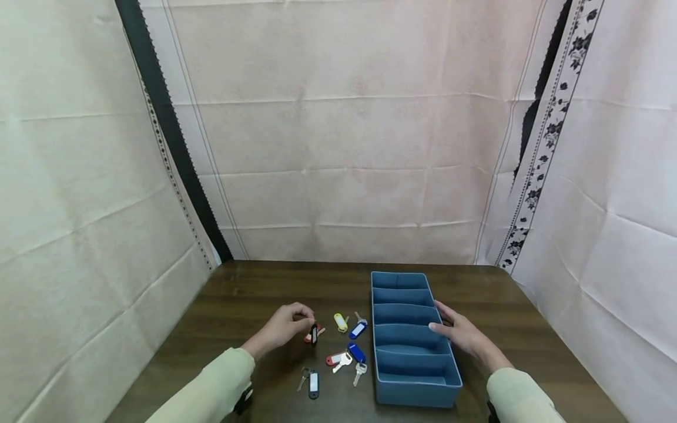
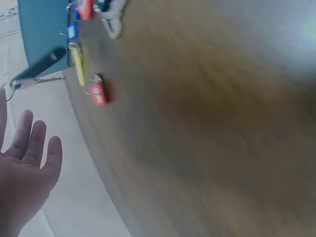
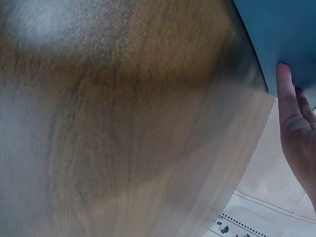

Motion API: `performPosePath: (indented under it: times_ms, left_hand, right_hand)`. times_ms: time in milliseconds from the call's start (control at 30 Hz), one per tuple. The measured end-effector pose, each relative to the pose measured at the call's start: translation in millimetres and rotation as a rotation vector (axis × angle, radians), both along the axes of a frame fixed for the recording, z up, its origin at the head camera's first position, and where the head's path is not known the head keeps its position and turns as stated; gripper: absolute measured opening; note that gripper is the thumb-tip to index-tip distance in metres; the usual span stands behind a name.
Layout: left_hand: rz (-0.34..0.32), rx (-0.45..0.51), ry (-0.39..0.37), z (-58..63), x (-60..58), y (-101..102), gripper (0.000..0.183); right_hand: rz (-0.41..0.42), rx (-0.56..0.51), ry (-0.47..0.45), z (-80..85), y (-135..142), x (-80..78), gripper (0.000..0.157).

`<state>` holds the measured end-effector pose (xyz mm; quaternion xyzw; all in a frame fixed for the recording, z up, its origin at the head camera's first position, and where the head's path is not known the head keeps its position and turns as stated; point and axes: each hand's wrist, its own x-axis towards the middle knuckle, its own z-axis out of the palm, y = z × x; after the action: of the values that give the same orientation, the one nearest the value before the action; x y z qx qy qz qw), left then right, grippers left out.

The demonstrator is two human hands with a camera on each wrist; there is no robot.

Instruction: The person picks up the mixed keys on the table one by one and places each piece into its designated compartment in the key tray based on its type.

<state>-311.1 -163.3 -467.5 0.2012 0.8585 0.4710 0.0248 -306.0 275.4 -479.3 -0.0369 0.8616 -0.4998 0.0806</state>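
Observation:
My left hand (image 1: 288,323) pinches the ring of a black key tag (image 1: 314,334), which hangs from the fingertips. In the left wrist view that tag (image 2: 42,67) tilts with its key (image 2: 48,79) beside it, the other fingers spread below. Behind the hanging tag, a red key tag (image 2: 98,93) lies on the table. My right hand (image 1: 465,338) grips the right side of a blue compartment box (image 1: 415,395), thumb at the rim. Its fingers (image 3: 286,89) press the outer wall in the right wrist view.
Between left hand and box lie a yellow key tag (image 1: 341,322), two blue key tags (image 1: 358,329), another red tag (image 1: 335,358) and a dark tag (image 1: 314,385), with keys. The brown table (image 1: 254,294) meets hanging cloth (image 1: 344,176) behind and at both sides.

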Motion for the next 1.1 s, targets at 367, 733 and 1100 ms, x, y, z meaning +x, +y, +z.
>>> performPosePath:
  times_ms: [367,733,1100]
  left_hand:
    - [0.052,0.012,0.044,20.7,-14.1,37.0,0.011]
    - [0.052,0.033,0.095,36.9,-30.0,68.5,0.009]
    - [0.079,0.126,0.043,46.4,-47.7,97.3,0.013]
  right_hand:
    - [0.006,-0.009,0.005,2.9,1.5,-2.1,0.069]
    - [-0.008,-0.005,0.008,-2.0,0.4,-3.2,0.07]
    - [-0.01,-0.007,0.019,-2.6,-0.1,-2.3,0.068]
